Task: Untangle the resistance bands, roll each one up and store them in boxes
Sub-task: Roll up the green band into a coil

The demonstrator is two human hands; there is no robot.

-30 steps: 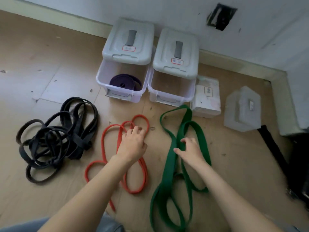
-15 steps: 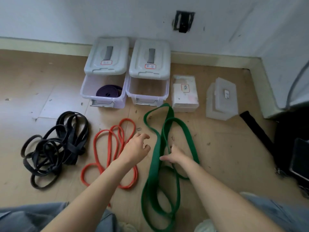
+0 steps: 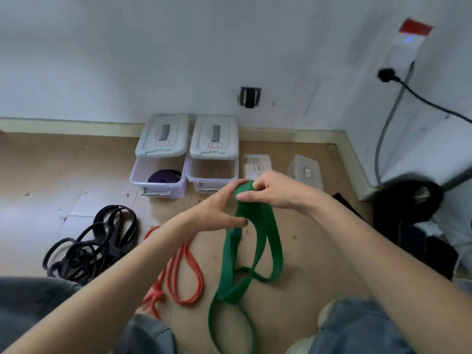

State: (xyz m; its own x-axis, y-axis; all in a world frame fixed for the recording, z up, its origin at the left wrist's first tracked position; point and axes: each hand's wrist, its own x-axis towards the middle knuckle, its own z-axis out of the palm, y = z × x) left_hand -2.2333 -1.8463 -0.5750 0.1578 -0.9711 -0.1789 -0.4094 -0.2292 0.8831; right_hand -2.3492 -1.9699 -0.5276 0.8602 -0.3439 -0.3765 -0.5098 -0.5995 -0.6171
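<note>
Rolling has just begun: the right hand [image 3: 274, 191] and left hand [image 3: 217, 213] pinch the green band's [image 3: 255, 251] lifted end. One purple band [image 3: 163, 176] is boxed; red band [image 3: 184, 274] and black bands [image 3: 94, 244] remain on the floor.

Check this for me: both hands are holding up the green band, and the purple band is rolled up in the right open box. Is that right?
Not quite. The purple band sits in the left open box, not the right box, which looks empty. The rest holds: both the left hand and right hand hold up the green band. The head view shows it.
</note>
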